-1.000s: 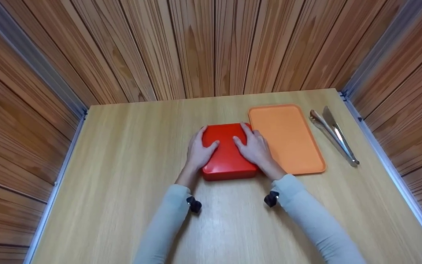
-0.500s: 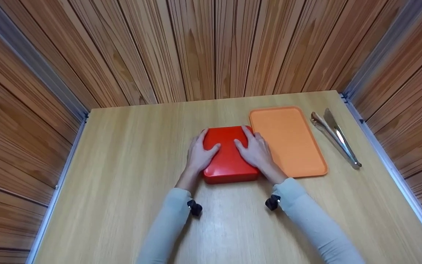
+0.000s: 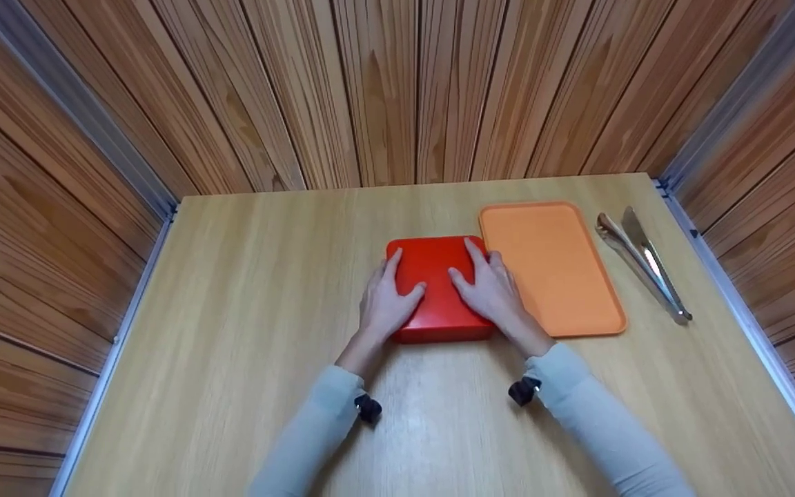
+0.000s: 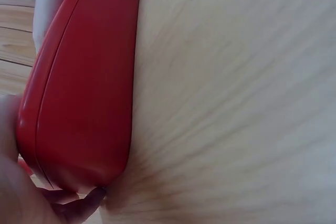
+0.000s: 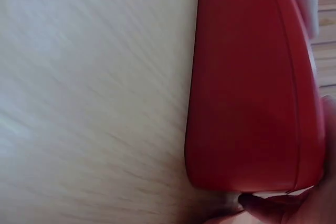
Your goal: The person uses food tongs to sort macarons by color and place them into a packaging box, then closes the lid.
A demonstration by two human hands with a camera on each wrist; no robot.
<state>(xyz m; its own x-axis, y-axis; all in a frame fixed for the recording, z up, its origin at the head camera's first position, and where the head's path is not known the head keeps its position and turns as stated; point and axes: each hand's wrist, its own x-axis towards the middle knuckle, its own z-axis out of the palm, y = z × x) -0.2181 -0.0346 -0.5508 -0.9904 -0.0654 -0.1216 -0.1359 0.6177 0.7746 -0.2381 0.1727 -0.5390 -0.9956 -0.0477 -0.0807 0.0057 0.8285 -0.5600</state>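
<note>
A glossy red box (image 3: 439,276) with rounded corners lies flat on the wooden table (image 3: 232,310). My left hand (image 3: 384,300) grips its left side, thumb lying on the top and fingers along the edge. My right hand (image 3: 491,293) grips the right side the same way. In the left wrist view the red box (image 4: 84,93) rests on the table with my fingers (image 4: 79,208) curled at its near corner. The right wrist view shows the red box (image 5: 247,93) and a fingertip (image 5: 262,205) at its lower corner.
An orange tray (image 3: 553,269) lies right beside the box, nearly touching it. Metal tongs (image 3: 642,266) lie further right, near the table's edge. Wooden panel walls close in the table at the back and on both sides.
The head view has shifted slightly. Both hands stay on the red box, and the left fingers reach a little further along its edge. The box stays beside the tray.
</note>
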